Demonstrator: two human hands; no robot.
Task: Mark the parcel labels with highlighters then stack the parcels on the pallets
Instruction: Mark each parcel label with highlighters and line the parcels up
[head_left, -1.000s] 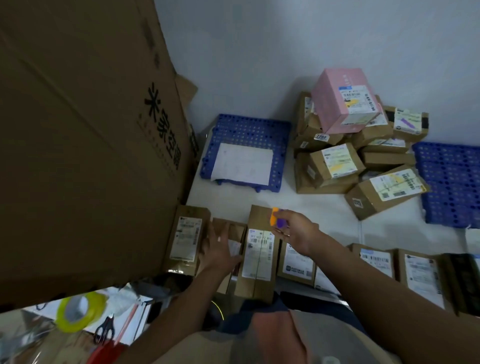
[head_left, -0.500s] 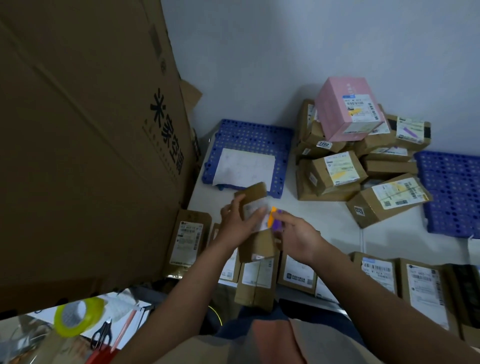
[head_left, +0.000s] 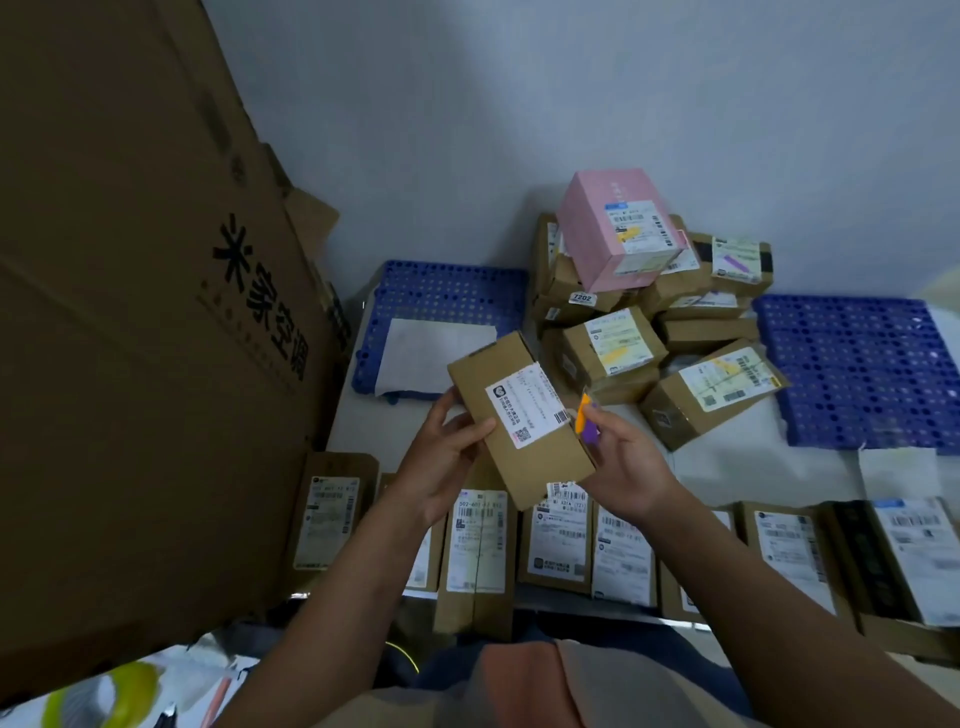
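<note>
Lifted since a moment ago from the near row, the small brown cardboard parcel (head_left: 519, 421) is now hanging tilted above it, my left hand (head_left: 447, 457) gripping its left edge, my right hand (head_left: 623, 467) pinching two highlighters, orange and purple (head_left: 586, 423), beside its white label (head_left: 527, 413). It is looking light and stiff; edges suit gripping. I am counting one pink box (head_left: 618, 234), two blue plastic pallets (head_left: 857, 369).

The parcel (head_left: 519, 415) at frame centre is matt brown cardboard with a smooth white paper label (head_left: 527, 405). The pallets (head_left: 857, 369) at right and centre are perforated blue plastic. The pink box (head_left: 608, 234) looks like smooth card. The big carton (head_left: 130, 312) at left is rough, creased corrugated board.
</note>
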